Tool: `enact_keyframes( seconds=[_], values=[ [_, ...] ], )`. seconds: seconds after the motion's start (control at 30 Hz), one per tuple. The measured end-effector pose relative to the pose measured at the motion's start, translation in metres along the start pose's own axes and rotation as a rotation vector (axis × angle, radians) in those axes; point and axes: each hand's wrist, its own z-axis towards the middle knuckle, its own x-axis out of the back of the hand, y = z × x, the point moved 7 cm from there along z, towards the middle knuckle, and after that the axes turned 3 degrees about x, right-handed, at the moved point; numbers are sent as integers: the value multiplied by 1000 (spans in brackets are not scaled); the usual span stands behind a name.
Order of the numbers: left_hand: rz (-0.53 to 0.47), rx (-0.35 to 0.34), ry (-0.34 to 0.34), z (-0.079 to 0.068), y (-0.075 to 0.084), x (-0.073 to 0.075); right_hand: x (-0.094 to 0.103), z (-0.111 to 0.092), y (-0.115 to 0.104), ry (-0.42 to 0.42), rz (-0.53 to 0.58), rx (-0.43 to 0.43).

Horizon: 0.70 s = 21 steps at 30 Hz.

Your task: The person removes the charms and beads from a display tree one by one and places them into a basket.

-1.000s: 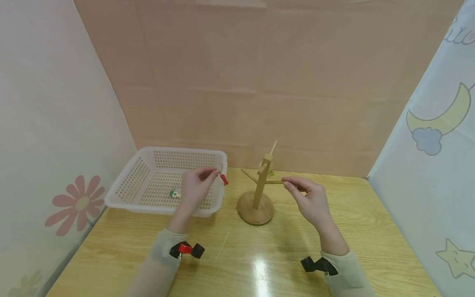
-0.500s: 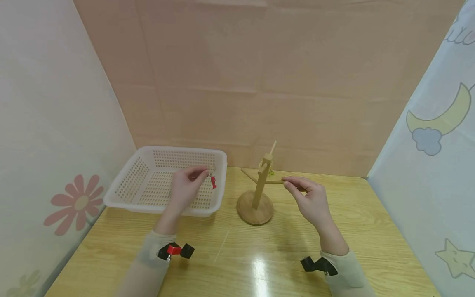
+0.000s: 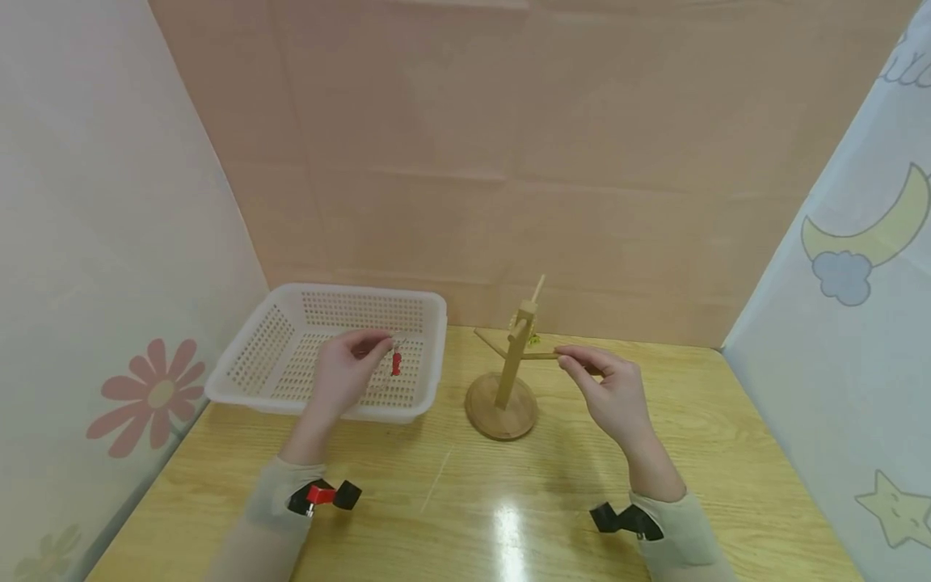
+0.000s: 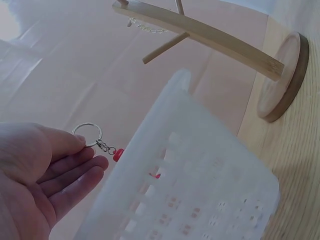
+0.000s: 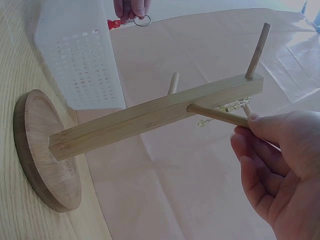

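Note:
In the head view my left hand (image 3: 338, 376) is above the white plastic basket (image 3: 440, 356), pinching a keychain (image 3: 396, 364) with a red charm that dangles. Its metal ring, held between thumb and fingertips, shows in the left wrist view, where the basket wall (image 4: 210, 155) hides most of the charm. My right hand (image 3: 611, 388) pinches the end of a peg (image 5: 220, 115) on a wooden stand (image 3: 512, 368) with several pegs and a round base. A bracelet of pale yellow beads (image 5: 230, 107) hangs on the far side of the stand.
The stand's round base (image 3: 480, 412) rests on the wood-grain table (image 3: 451, 533), right of the basket. A brown paper-like backdrop (image 3: 509, 162) rises behind. Printed cloth sides stand at left (image 3: 94, 242) and right (image 3: 822, 364).
My left hand has moved left with the keychain, from the basket's right rim to over its inside. The right hand has stayed at the peg.

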Motion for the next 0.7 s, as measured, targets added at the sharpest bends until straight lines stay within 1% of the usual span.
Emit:
enact_keyframes(
  seconds=[0.13, 0.23, 0.4, 0.57, 0.7],
  values=[
    [22, 15, -6, 0, -3, 4, 0, 0, 0, 1, -3, 1],
    [27, 22, -22, 1, -6, 4, 1, 0, 0, 3, -2, -1],
    [48, 33, -82, 1, -11, -3, 0, 0, 0, 3, 6, -5],
    [65, 22, -116, 1, -13, -10, 0, 0, 0, 4, -1, -2],
    [91, 32, -146, 0, -15, -14, 1, 0, 0, 5, -11, 6]
  ],
)
